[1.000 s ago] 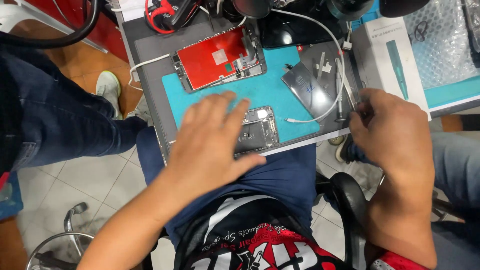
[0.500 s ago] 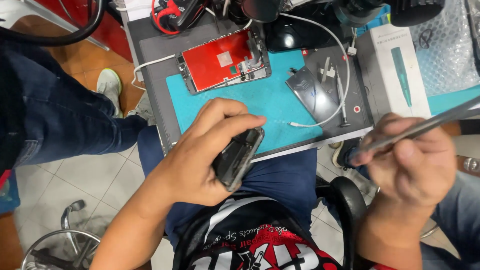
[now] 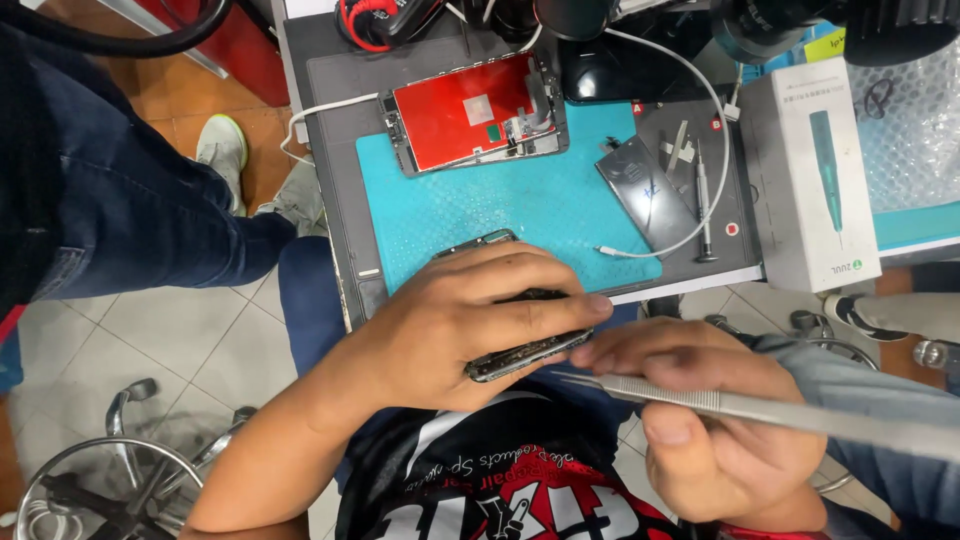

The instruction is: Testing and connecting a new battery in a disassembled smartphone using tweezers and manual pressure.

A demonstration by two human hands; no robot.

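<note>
Gripping a phone body (image 3: 520,350), left hand (image 3: 460,330) meets tweezers (image 3: 740,405) pinched in right-hand fingers (image 3: 670,425) below the teal mat (image 3: 500,210)

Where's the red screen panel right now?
In the head view, the red screen panel lies at the far left of the teal mat, beyond the left hand.

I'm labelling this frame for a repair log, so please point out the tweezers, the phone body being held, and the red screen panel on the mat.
tweezers (image 3: 740,402), head view, on the middle of the metal shaft.
phone body (image 3: 525,355), head view, on its exposed lower edge.
red screen panel (image 3: 455,112), head view, on its red back.
</note>
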